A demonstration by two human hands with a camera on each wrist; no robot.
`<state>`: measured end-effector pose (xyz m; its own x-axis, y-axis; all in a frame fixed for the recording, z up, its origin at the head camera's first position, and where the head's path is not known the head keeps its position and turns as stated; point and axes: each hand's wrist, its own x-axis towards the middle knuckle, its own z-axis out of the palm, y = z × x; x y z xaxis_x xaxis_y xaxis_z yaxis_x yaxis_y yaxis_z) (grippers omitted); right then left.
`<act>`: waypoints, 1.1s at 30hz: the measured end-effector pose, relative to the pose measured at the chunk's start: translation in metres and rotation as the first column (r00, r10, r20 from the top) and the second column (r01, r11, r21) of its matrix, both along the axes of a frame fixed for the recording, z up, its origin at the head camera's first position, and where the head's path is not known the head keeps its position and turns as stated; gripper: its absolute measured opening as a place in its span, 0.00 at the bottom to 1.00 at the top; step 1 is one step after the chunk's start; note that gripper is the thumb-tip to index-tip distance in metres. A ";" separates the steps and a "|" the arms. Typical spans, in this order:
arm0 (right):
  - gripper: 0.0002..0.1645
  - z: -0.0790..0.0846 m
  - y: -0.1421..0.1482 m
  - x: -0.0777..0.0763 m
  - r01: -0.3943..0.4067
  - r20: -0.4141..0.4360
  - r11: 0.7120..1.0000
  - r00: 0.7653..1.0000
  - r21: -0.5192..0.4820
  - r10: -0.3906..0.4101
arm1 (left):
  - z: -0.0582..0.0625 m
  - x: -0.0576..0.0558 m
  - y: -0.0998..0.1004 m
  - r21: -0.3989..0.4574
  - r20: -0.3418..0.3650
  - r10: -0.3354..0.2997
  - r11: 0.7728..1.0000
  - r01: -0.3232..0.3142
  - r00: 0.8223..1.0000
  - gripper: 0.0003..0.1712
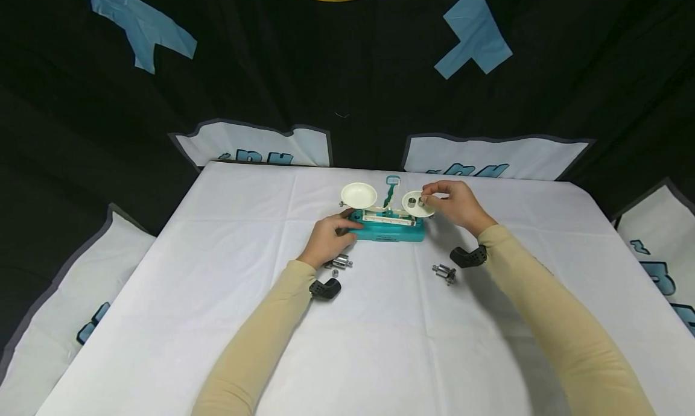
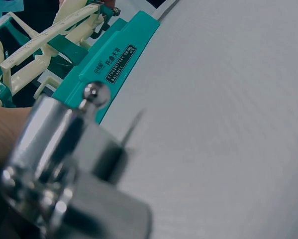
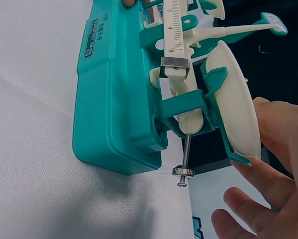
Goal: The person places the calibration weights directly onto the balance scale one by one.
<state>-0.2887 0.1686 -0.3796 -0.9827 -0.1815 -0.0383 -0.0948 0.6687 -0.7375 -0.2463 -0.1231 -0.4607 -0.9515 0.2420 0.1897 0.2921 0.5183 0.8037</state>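
A teal tray balance (image 1: 386,231) with two cream pans stands toward the back of the table. My left hand (image 1: 328,238) holds the left end of its base (image 2: 120,59), fingers and thumb on the teal body. Over the right pan (image 3: 233,99), my right hand (image 1: 453,202) pinches a small metal weight (image 1: 420,201) between thumb and index finger. Another metal weight (image 1: 411,201) sits on that pan beside it. The left pan (image 1: 359,195) appears bare. In the right wrist view, the pan hides the right fingertips; the other fingers are spread below.
Shiny knobbed metal cylinders (image 1: 341,261) lie close to the left wrist, looming large in the left wrist view. A small metal piece (image 1: 335,273) is beside them. More metal cylinders (image 1: 445,272) lie at right on the white tablecloth (image 1: 380,343).
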 end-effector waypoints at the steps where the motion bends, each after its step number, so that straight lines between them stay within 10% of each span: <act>1: 0.16 0.000 0.001 0.001 -0.002 -0.006 1.000 1.000 0.002 0.002 | 0.000 0.000 0.000 0.001 0.002 -0.001 1.000 0.001 1.000 0.15; 19: 0.28 0.000 0.057 0.044 0.028 -0.041 0.987 0.999 -0.160 -0.035 | -0.001 0.000 0.000 -0.004 -0.002 -0.010 1.000 0.010 1.000 0.15; 33: 0.26 -0.026 0.077 0.087 -0.046 -0.058 0.995 0.997 -0.087 0.041 | 0.000 0.000 -0.002 -0.003 0.005 -0.009 1.000 0.009 1.000 0.15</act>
